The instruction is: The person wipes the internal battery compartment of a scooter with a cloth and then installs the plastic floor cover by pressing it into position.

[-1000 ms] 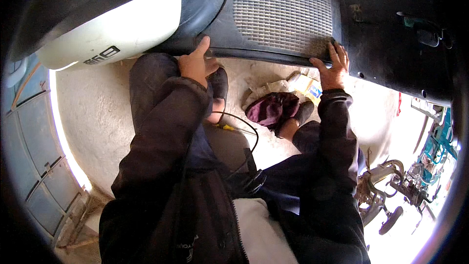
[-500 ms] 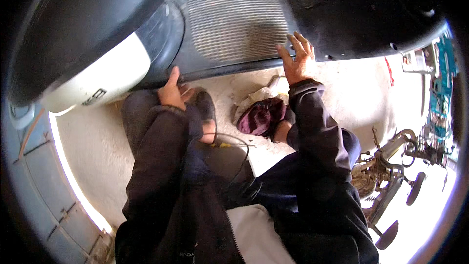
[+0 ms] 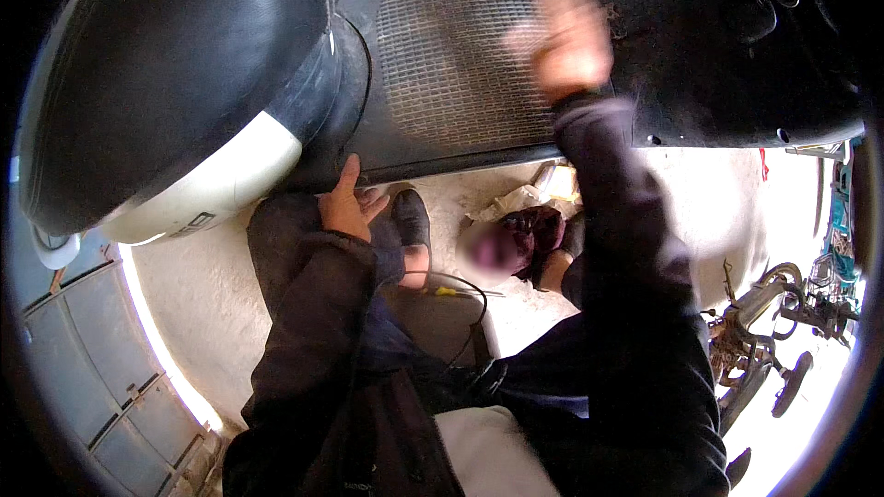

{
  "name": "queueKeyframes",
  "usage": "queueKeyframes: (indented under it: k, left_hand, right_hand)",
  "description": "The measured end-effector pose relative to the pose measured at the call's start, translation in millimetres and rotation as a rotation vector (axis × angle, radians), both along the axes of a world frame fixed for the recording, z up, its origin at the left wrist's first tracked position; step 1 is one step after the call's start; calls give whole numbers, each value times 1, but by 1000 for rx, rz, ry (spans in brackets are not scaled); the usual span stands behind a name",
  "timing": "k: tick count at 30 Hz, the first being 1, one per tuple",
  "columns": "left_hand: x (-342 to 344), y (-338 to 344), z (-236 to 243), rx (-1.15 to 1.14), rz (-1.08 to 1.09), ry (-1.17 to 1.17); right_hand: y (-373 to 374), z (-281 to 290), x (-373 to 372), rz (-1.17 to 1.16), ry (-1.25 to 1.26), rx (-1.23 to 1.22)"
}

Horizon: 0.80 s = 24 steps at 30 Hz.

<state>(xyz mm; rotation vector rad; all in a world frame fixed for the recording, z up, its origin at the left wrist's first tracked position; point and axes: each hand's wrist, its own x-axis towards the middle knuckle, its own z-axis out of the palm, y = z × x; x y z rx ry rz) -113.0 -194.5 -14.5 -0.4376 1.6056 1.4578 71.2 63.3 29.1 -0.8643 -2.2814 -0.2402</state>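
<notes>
A scooter's dark floorboard [image 3: 460, 64] with a ribbed mat stretches across the top, between the black seat [image 3: 184, 64] and the black front panel [image 3: 727, 55]. By the floorboard's near edge is my left hand [image 3: 348, 209], thumb raised against that edge and the other fingers apart, with nothing seen in it. Over the right end of the mat, near the front panel, my right hand [image 3: 573, 41] is smeared by motion. Its fingers cannot be made out, nor whether it touches the scooter.
On the ground between my feet lies a dark purple cloth bundle [image 3: 543, 235]. A yellow-handled screwdriver [image 3: 451, 292] and a black cable [image 3: 482, 313] are near my left shoe [image 3: 411, 217]. A bicycle [image 3: 755, 340] stands at right; a blue-grey metal door [image 3: 83, 350] is at left.
My right hand has moved up and inward from the floorboard's near edge to over the mat. My left hand stays by the edge. The whole view has shifted slightly.
</notes>
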Motion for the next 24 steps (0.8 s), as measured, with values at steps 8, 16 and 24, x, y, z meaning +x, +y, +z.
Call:
queueKeyframes:
  k: [8,16,24]
  left_hand:
    - [-11,-16,-6,42,-34,-4]
    - [-10,-14,-2,52,-27,42]
    - [-8,-11,-1,66,1,34]
  right_hand:
    - [-26,-49,-69,135,-161,-252]
    - [35,8,-34,-169,-21,-366]
    - [-10,-73,-106,73,-67,-257]
